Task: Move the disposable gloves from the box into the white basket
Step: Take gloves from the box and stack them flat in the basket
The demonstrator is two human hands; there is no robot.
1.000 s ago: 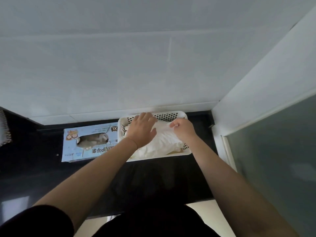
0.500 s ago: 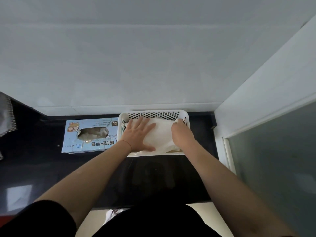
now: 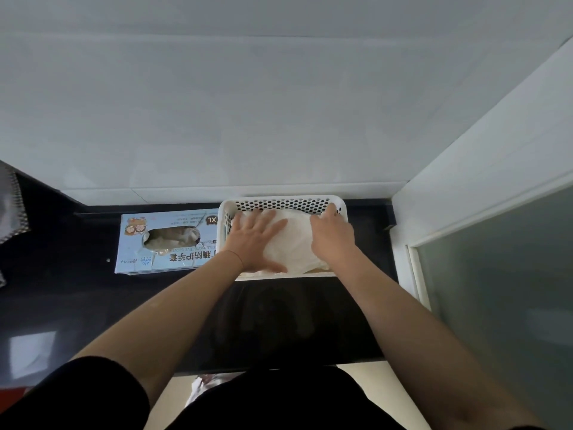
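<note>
So there's one glove box [image 3: 169, 242], one white basket [image 3: 280, 203], one pile of gloves [image 3: 294, 240], and two hands [image 3: 254, 243] in there.

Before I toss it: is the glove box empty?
Not empty. Through the torn opening of the glove box, crumpled pale gloves still show inside.

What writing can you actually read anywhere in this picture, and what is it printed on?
"XL": on the dark tab at the glove box's right end, seen upside down.
Large Chinese characters along the box's near edge: upside down, partly hidden by the left arm, not readable with certainty.
Small print elsewhere on the box: too small to read.
</note>
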